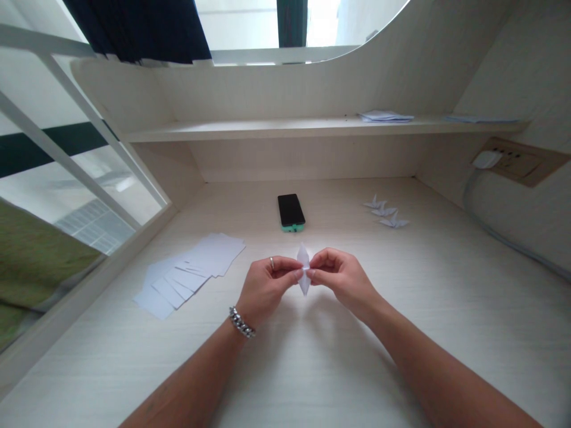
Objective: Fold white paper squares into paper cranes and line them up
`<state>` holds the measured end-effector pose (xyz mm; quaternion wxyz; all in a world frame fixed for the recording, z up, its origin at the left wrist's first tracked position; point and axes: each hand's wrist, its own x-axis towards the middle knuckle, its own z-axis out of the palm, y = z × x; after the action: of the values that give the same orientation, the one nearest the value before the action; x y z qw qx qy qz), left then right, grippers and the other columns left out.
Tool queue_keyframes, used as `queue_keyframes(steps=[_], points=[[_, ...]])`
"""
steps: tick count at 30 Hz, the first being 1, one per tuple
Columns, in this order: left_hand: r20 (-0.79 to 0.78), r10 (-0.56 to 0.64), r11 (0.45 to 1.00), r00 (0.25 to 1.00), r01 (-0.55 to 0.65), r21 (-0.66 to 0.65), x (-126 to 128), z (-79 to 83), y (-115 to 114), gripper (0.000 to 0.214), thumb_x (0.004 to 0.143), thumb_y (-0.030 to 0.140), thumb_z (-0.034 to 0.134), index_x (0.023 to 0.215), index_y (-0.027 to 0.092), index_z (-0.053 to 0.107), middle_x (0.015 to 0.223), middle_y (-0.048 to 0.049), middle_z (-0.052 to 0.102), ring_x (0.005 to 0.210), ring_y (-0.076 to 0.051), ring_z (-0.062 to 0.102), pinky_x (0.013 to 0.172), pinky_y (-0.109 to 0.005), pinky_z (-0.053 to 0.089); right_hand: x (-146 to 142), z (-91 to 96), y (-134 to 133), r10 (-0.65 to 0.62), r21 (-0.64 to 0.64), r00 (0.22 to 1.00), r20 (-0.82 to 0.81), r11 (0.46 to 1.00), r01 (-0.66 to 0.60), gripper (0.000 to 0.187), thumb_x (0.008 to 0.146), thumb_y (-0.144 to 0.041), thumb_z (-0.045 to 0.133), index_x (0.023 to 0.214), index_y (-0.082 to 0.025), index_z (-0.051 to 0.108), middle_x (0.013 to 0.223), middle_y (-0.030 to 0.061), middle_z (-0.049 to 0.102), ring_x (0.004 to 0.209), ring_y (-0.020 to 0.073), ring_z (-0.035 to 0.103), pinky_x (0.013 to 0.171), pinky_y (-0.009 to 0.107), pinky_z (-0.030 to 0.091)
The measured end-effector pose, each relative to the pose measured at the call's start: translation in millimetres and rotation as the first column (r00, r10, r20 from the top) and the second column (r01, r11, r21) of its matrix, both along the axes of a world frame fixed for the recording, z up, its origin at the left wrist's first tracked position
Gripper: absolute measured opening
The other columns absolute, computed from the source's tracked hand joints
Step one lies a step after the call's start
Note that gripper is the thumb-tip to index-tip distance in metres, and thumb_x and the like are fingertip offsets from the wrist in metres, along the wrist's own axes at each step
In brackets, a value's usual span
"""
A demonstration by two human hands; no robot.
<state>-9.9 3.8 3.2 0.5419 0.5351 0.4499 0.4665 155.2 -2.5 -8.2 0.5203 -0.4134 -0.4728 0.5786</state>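
Between my two hands is a small piece of folded white paper [304,285], pointed at its far and near ends. My left hand [267,282] pinches its left side between thumb and forefinger; a ring and a chain bracelet [241,323] are on this hand and wrist. From the right, my right hand [341,274] pinches the other side in the same way. The fingertips partly cover the paper's middle. Beyond, at the right, stand three small folded paper cranes [394,221]. Loose white paper sheets [214,252] lie overlapping to the left of my left hand.
A black phone [291,210] with a green edge lies beyond my hands. Folded papers [386,116] rest on the shelf [267,129] at the back. A plug [487,159] sits in the wall socket at right, its cable [513,244] running along the desk's side. White rails [66,148] border the left.
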Motion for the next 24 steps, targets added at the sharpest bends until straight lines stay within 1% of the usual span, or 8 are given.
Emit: queue_keyframes(steps=[4,9,13,19,24], points=[[0.004,0.0,1.0,1.0,0.0,0.0,-1,-1.7,0,0.016,0.061,0.02,0.081,0.073,0.013,0.074,0.073,-0.0067,0.074,0.066,-0.016,0.067,0.066,-0.026,0.055,-1,-1.8,0,-0.009,0.002,1.0,0.001,1.0,0.009,0.023,0.062,-0.026,0.08,0.072,-0.016,0.062,0.067,-0.0009,0.063,0.064,0.0146,0.062,0.065,0.031,0.053],[0.021,0.009,1.0,1.0,-0.009,-0.025,0,-2.4,1,0.016,0.06,0.019,0.081,0.073,0.012,0.074,0.072,-0.0063,0.074,0.064,-0.015,0.067,0.062,-0.024,0.054,-1,-7.7,2,-0.035,0.069,0.997,0.063,0.997,0.03,0.022,0.064,-0.026,0.079,0.072,-0.016,0.061,0.068,-0.0005,0.063,0.065,0.0147,0.06,0.065,0.03,0.051],[0.017,0.013,0.999,1.0,-0.012,-0.035,0,-3.2,2,0.016,0.06,0.018,0.081,0.074,0.012,0.073,0.07,-0.0061,0.074,0.062,-0.014,0.065,0.06,-0.023,0.052,-1,-9.4,3,-0.042,0.084,0.995,0.087,0.996,0.035,0.024,0.063,-0.027,0.081,0.071,-0.016,0.061,0.068,-0.0001,0.063,0.065,0.0146,0.059,0.064,0.029,0.049],[-0.012,0.016,1.0,1.0,-0.016,-0.019,-1,-4.7,2,0.015,0.063,0.017,0.079,0.075,0.011,0.072,0.068,-0.0049,0.073,0.061,-0.013,0.064,0.059,-0.023,0.051,-2,-10.8,4,-0.046,0.085,0.996,0.077,0.996,0.04,0.026,0.061,-0.026,0.083,0.07,-0.016,0.06,0.067,-0.0003,0.064,0.064,0.0137,0.059,0.063,0.027,0.047],[0.003,0.043,0.999,0.999,-0.043,0.018,0,-7.8,2,0.02,0.062,0.017,0.079,0.076,0.013,0.065,0.07,-0.0025,0.071,0.064,-0.013,0.065,0.061,-0.022,0.052,-1,-13.5,5,-0.056,0.119,0.993,0.099,0.992,0.044,0.024,0.063,-0.024,0.082,0.07,-0.016,0.06,0.067,-0.0008,0.063,0.064,0.0133,0.058,0.061,0.026,0.046]])
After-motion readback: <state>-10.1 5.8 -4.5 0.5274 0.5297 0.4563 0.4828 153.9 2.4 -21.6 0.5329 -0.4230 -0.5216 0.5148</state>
